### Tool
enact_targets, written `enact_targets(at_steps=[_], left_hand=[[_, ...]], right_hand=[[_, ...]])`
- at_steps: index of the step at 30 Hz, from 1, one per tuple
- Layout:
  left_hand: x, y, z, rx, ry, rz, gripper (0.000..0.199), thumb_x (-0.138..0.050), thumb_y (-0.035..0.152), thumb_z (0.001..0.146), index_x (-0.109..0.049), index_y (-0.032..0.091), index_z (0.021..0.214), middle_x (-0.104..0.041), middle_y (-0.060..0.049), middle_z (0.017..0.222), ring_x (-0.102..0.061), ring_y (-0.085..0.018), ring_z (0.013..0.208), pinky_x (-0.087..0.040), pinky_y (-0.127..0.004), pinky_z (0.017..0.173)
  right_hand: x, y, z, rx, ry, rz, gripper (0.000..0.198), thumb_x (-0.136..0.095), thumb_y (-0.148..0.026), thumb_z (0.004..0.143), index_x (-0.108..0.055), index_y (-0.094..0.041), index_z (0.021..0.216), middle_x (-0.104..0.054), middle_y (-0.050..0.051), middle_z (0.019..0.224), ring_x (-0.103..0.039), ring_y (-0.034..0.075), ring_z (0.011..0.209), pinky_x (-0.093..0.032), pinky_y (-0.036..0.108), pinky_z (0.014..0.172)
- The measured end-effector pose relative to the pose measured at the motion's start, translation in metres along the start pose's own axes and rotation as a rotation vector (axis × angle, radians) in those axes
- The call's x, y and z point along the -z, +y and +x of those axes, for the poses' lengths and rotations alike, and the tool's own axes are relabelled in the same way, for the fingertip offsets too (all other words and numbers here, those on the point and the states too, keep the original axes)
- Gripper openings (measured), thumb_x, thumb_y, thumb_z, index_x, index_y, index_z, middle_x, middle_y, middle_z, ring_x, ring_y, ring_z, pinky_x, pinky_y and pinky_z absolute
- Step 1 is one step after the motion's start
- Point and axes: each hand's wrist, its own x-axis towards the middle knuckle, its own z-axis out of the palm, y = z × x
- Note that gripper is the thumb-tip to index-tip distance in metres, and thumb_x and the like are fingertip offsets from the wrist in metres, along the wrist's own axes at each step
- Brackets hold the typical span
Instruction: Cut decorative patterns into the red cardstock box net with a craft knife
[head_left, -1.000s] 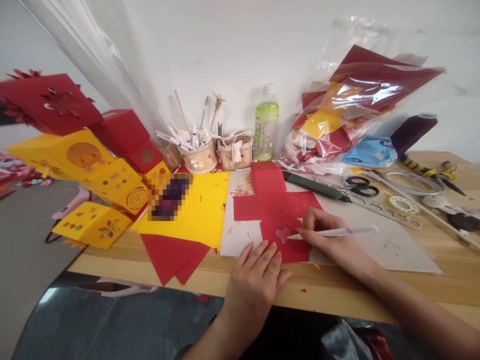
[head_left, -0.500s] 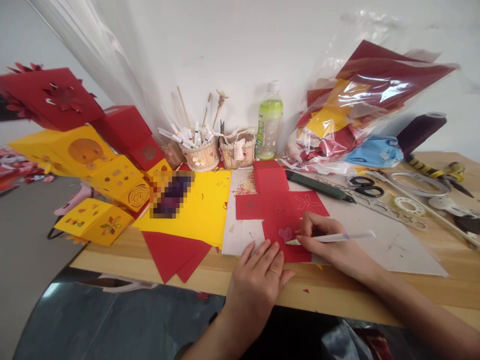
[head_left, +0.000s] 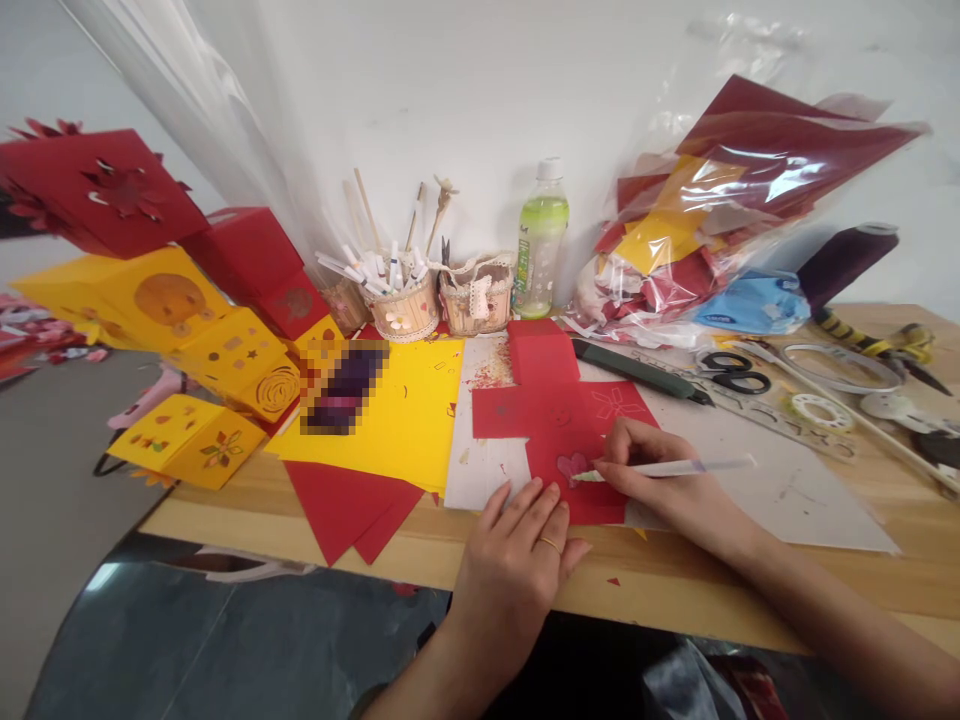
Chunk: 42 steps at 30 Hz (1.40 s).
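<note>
A cross-shaped piece of red card (head_left: 555,425) lies on a pale sheet (head_left: 480,470). Drawn on it are a small face, a petal pattern and a heart (head_left: 571,467) filled with a paler pink. My left hand (head_left: 521,550) rests flat on the card's lower left edge, fingers stretched out. Pinched in my right hand (head_left: 649,475) is a white marker pen (head_left: 675,467), its pale green tip end at the heart's right side. Whether the tip touches the card I cannot tell.
Yellow card (head_left: 405,400) and folded paper boxes (head_left: 187,440) lie left. Behind stand a basket of pens (head_left: 405,312) and a bottle (head_left: 544,240). To the right are a dark green cutter (head_left: 637,370), scissors (head_left: 735,370), a ruler (head_left: 787,425) and a bag of paper scraps (head_left: 690,230).
The pen's tip has shifted very slightly up and right near the heart, with my right hand. My left hand stays where it was on the card.
</note>
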Motion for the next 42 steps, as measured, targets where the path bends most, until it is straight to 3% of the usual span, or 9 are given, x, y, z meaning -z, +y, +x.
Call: enact_targets(at_steps=[28, 42], left_hand=[[0.0007, -0.0001, 0.0002, -0.007, -0.01, -0.003, 0.027, -0.043, 0.025, 0.094, -0.064, 0.009, 0.094, -0.07, -0.009, 0.098, -0.065, -0.021, 0.093, -0.053, -0.038, 0.081], [0.0007, -0.0008, -0.0006, -0.009, -0.018, -0.022, 0.024, -0.045, 0.023, 0.093, -0.064, 0.009, 0.095, -0.069, -0.01, 0.098, -0.066, -0.022, 0.093, -0.054, -0.04, 0.081]], right_hand=[[0.0005, -0.003, 0.0016, 0.028, 0.043, -0.057, 0.025, -0.057, -0.028, 0.079, -0.041, -0.021, 0.061, -0.043, -0.005, 0.058, -0.038, 0.011, 0.054, -0.029, 0.025, 0.05], [0.0023, 0.001, 0.0008, -0.004, 0.138, -0.042, 0.023, -0.054, -0.023, 0.077, -0.038, -0.022, 0.06, -0.042, -0.005, 0.057, -0.036, 0.012, 0.054, -0.029, 0.025, 0.05]])
